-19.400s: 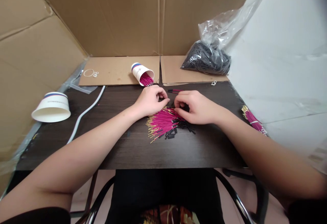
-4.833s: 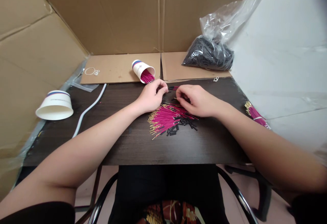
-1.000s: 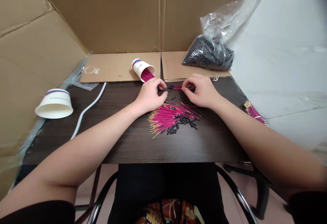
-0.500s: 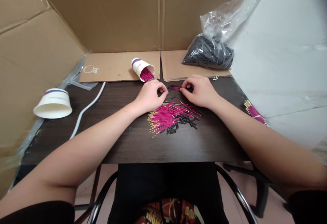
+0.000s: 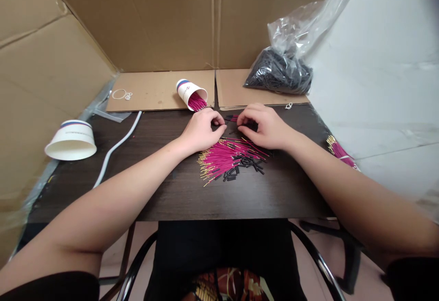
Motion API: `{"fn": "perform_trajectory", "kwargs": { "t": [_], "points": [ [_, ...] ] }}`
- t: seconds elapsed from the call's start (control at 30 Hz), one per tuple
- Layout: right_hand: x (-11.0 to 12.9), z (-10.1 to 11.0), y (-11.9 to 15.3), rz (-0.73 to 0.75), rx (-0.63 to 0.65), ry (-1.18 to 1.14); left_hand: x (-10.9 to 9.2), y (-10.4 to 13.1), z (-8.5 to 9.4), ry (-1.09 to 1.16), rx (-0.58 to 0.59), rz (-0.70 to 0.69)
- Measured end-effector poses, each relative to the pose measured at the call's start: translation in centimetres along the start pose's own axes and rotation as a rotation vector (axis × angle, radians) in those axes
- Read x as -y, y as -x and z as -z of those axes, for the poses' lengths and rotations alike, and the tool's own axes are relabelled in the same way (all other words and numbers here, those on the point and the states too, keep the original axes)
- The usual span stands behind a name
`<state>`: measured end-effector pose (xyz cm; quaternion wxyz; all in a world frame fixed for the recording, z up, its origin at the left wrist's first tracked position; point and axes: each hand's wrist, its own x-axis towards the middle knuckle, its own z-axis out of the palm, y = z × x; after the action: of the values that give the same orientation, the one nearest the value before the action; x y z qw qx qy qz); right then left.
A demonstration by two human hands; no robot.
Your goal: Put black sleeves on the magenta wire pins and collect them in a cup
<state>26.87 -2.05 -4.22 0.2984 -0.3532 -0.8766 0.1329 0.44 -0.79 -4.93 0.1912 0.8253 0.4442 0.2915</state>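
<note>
Cardboard (image 5: pixel 30 86) rises at far left; beside it we see a paper cup (image 5: pixel 70 137), mouth toward us, then a pale cord (image 5: pixel 116 151) on the dark surface (image 5: pixel 171 200). A tipped cup (image 5: pixel 185 91) of magenta wires (image 5: pixel 196 101) lies just beyond our left hand (image 5: pixel 202 129), whose thumb and forefinger curl close together. Just right of that hand, gold-tipped wires (image 5: pixel 221 157) fan out, loose black tubes (image 5: pixel 252 163) by their right ends. Our right hand (image 5: pixel 259 125) has bent fingers; we cannot tell whether either hand pinches anything. Farther right are a bag (image 5: pixel 279 72) of black pieces and a banded bundle (image 5: pixel 340 152).
</note>
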Motion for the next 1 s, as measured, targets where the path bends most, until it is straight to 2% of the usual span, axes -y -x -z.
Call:
{"fn": "perform_trajectory", "kwargs": {
  "t": [0.1, 0.2, 0.33, 0.43, 0.7, 0.87, 1.0],
  "points": [
    [0.5, -0.1, 0.0, 0.030, 0.029, -0.010, 0.1, 0.0, 0.0, 0.006, -0.002, -0.014],
    [0.7, 0.6, 0.1, 0.005, 0.086, 0.006, 0.2, 0.0, -0.1, 0.017, -0.020, -0.040],
    [1.2, 2.4, 0.2, -0.039, 0.292, 0.022, 0.4, 0.1, -0.3, 0.039, -0.030, -0.075],
    [1.6, 3.1, 0.2, -0.066, 0.377, 0.040, 0.5, 0.2, -0.4, 0.049, -0.035, -0.086],
    [2.3, 2.8, 0.2, -0.053, 0.411, -0.010, 0.1, 0.3, -0.2, 0.107, -0.047, -0.130],
    [2.6, 2.9, 0.2, -0.051, 0.441, -0.042, -0.3, 0.5, 0.1, 0.199, 0.012, -0.207],
    [2.6, 2.7, 0.2, -0.032, 0.376, -0.072, -0.1, 0.4, 0.0, 0.175, 0.022, -0.201]
  ]
}}
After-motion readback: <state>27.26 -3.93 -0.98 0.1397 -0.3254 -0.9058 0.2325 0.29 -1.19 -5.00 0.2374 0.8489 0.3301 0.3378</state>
